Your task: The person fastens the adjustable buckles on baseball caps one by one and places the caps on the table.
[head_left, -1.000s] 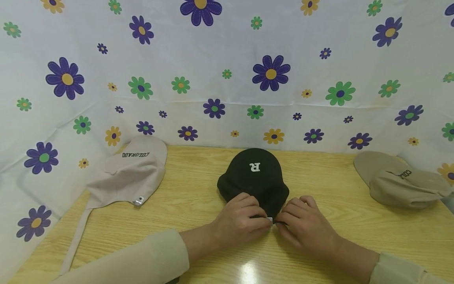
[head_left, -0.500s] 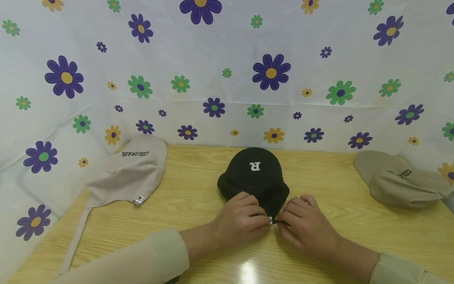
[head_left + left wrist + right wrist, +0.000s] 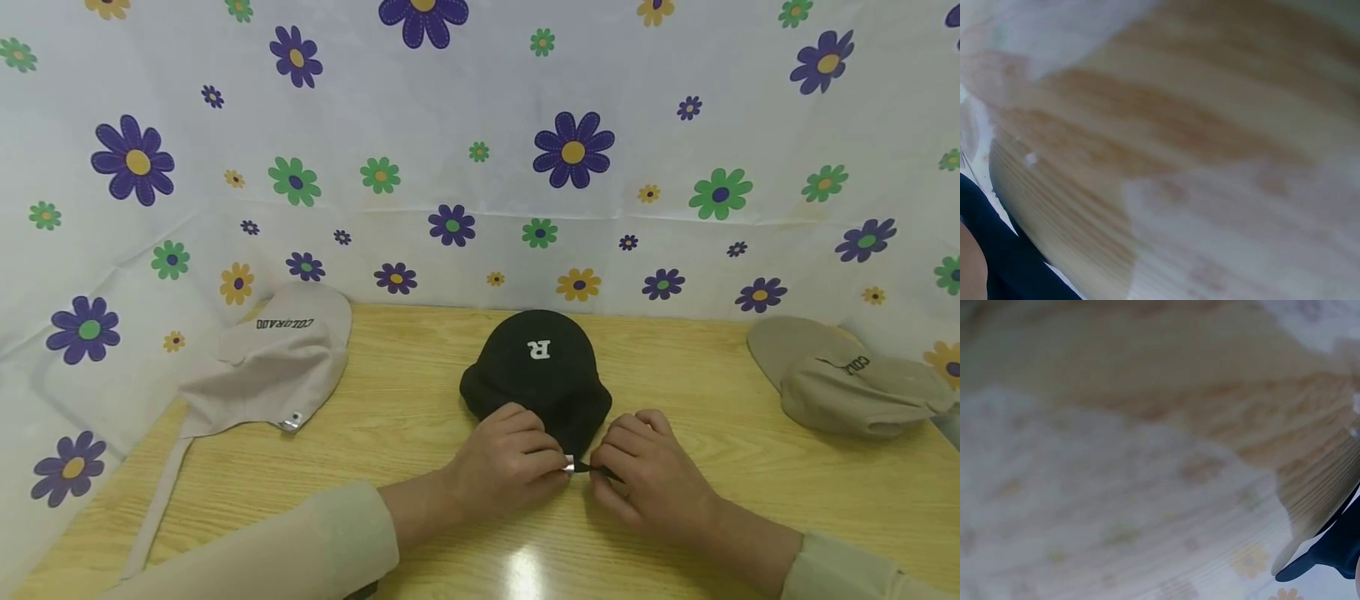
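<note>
A black cap (image 3: 517, 387) with a white letter R lies in the middle of the wooden table in the head view. At its near end, my left hand (image 3: 510, 458) pinches the strap at a small silver buckle (image 3: 569, 463). My right hand (image 3: 648, 475) pinches the black strap (image 3: 582, 467) just right of that buckle, and a dark tip shows beyond its fingers. My left fingers partly cover the cap's near edge. Both wrist views show mostly blurred wood grain and cloth, without the cap.
A pale pink cap (image 3: 277, 367) marked COLORADO lies at the left, its long strap (image 3: 153, 508) trailing toward the near edge. Another cap, khaki (image 3: 855, 383), lies at the right. Behind the wooden table (image 3: 420, 358) hangs a white flowered cloth (image 3: 480, 183).
My right hand has moved slightly right, away from my left hand. More of the silver buckle and black strap shows between them. The cap has stayed in place.
</note>
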`<state>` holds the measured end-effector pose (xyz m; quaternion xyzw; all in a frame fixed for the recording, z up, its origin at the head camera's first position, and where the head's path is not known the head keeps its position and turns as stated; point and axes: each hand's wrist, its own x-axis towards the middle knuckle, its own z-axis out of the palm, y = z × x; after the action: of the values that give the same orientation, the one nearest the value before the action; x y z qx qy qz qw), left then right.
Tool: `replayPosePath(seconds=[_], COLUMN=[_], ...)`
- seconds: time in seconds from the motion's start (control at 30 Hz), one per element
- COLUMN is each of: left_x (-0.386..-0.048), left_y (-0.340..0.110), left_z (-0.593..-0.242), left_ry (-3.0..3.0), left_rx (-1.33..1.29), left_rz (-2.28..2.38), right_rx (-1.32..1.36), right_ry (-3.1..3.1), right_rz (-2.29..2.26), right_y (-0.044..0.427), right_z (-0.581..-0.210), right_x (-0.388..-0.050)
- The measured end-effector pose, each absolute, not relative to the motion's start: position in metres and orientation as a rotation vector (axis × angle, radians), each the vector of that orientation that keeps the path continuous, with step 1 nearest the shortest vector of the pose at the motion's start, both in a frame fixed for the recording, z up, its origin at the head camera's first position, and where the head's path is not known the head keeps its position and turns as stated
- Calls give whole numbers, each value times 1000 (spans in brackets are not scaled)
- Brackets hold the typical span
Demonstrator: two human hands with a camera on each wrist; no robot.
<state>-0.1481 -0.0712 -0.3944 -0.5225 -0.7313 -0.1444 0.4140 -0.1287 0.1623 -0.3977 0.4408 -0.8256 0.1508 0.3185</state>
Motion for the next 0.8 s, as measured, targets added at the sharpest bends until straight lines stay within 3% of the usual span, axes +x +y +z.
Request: replayPosePath(seconds=[0.8], left_x=[-148], left_y=[-72], left_z=[-394], left_ry=[-1866], left_rx=[-1301], left_rz=[-375], right_rx=[1107], right_ry=[-2142], right_rz=[468], right_y=[161], right_z=[-394], right_x=[-128])
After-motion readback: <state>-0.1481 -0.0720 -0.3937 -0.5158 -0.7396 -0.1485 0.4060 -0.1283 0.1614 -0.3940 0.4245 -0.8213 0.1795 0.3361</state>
